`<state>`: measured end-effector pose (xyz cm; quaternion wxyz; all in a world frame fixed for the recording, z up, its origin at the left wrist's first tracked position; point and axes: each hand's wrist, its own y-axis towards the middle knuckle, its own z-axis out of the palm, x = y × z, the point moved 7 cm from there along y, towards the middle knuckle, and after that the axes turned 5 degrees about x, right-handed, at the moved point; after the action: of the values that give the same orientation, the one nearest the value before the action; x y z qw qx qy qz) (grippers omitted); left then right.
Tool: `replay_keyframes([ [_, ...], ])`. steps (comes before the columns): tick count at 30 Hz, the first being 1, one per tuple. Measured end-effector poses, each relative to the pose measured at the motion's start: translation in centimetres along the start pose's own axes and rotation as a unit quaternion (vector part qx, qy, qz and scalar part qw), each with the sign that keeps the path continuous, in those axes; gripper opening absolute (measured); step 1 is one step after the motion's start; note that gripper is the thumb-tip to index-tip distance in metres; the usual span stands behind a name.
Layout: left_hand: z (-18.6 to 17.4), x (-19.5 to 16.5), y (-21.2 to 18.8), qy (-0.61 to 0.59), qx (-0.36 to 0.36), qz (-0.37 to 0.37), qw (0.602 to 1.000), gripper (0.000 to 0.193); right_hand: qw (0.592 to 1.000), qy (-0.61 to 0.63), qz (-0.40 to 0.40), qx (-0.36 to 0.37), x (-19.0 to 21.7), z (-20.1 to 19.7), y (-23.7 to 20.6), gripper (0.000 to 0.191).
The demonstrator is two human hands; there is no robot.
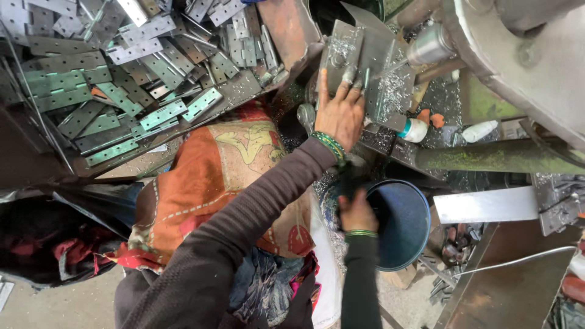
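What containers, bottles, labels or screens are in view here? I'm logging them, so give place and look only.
Small bottle: on the machine bed right of the left hand; white with a teal cap end, lying down.
White bottle: further right, lying on its side.
Blue bucket: beside the right hand; round, dark blue.
No signs or screens visible.

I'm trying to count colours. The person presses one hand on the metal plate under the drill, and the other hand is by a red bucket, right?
Not quite: the head view shows the bucket is blue, not red. The left hand does press on the metal plate, and the right hand is by the bucket.
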<state>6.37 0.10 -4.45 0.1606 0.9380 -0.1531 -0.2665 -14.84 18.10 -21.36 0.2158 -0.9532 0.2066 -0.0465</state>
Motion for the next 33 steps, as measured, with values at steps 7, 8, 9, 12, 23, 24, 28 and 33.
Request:
replay_keyframes([
  [7,0.9,0.5,-1.4,-0.048,0.089,0.001,0.995,0.044,0.999,0.022,-0.018,0.043,-1.0,2.4,1.3,0.068],
  [8,0.5,0.5,-1.0,-0.046,0.038,0.014,0.998,0.053,0.999,-0.023,-0.004,0.032,-1.2,0.4,1.0,0.063],
  [9,1.2,0.8,-0.5,-0.012,0.051,0.009,0.999,0.048,0.997,-0.068,0.014,0.029,-1.8,-1.7,0.2,0.057],
  [12,3.5,0.6,1.0,0.050,0.085,0.004,0.995,0.039,0.992,-0.024,-0.080,-0.091,-0.8,-6.6,-2.6,0.049],
  [23,3.2,1.4,1.1,0.019,0.068,-0.013,0.997,0.042,0.996,0.070,-0.044,-0.017,0.9,0.9,-0.2,0.064],
  [24,3.6,1.4,1.2,0.025,0.074,-0.006,0.997,0.043,0.999,0.032,-0.021,0.010,0.4,-0.1,-0.5,0.063],
  [28,5.6,1.9,2.9,0.065,0.071,-0.010,0.995,0.043,0.999,-0.048,-0.006,0.016,-0.3,-6.1,-2.2,0.051],
  [33,7.6,1.9,4.6,0.110,0.075,-0.021,0.991,0.041,1.000,-0.001,-0.011,-0.003,0.9,-3.3,-1.7,0.058],
])
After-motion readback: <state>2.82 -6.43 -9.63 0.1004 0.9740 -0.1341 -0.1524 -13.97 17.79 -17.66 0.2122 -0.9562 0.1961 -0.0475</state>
